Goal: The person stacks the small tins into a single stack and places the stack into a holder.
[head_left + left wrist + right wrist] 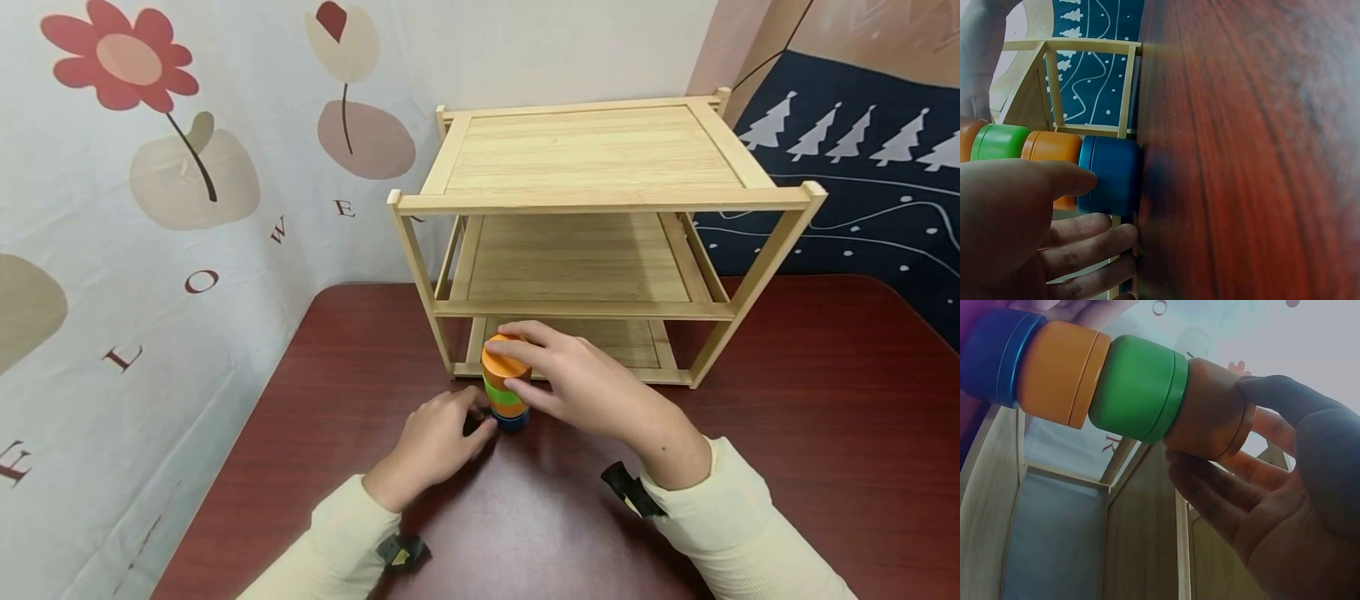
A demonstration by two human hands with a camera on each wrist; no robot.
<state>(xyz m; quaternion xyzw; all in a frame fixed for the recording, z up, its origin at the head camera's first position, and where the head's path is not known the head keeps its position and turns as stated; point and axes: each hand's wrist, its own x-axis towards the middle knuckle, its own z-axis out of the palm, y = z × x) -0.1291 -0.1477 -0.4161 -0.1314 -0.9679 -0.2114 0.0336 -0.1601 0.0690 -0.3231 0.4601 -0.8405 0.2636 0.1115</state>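
Note:
Four small lidded jars stand stacked upright on the table, in front of the wooden rack. At the bottom is a blue jar (1116,175), then an orange jar (1060,372), a green jar (1138,387) and a second orange jar (506,365) on top. My right hand (592,387) holds the top orange jar, thumb on one side and fingers on the other. Low beside the stack, my left hand (435,437) keeps its fingers relaxed, its thumb by the blue jar. Whether its other fingers touch the jar is hard to tell.
Just behind the stack stands a three-level light wooden rack (600,200). The dark red tabletop (337,375) extends to both sides. A flower-printed cloth (247,100) hangs at the left, and a dark tree-printed cloth (840,200) at the right.

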